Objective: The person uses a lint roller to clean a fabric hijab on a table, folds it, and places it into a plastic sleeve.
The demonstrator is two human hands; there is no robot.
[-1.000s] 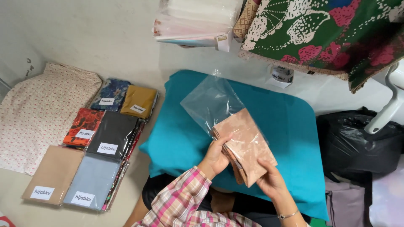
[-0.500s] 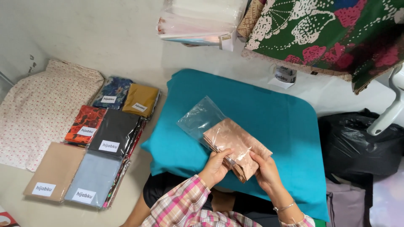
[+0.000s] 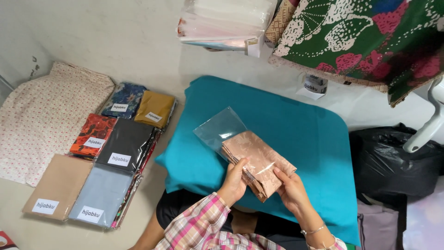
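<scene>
Fabric [image 3: 257, 157], folded and peach-coloured, lies half inside a clear plastic bag [image 3: 221, 129] above the teal cushion [image 3: 296, 134], its long axis slanting up-left. Left hand [image 3: 234, 181] and right hand [image 3: 291, 189] grasp its near end, equally close.

Folded cloth [image 3: 256, 159] sits partly in plastic bag [image 3: 222, 132], over cushion [image 3: 296, 134], held between left hand [image 3: 235, 183] and right hand [image 3: 292, 189]. Packaged cloths [image 3: 111, 153] lie left of cushion on floor. Sack [image 3: 393, 159] right; bag stack [image 3: 222, 21] behind.
</scene>
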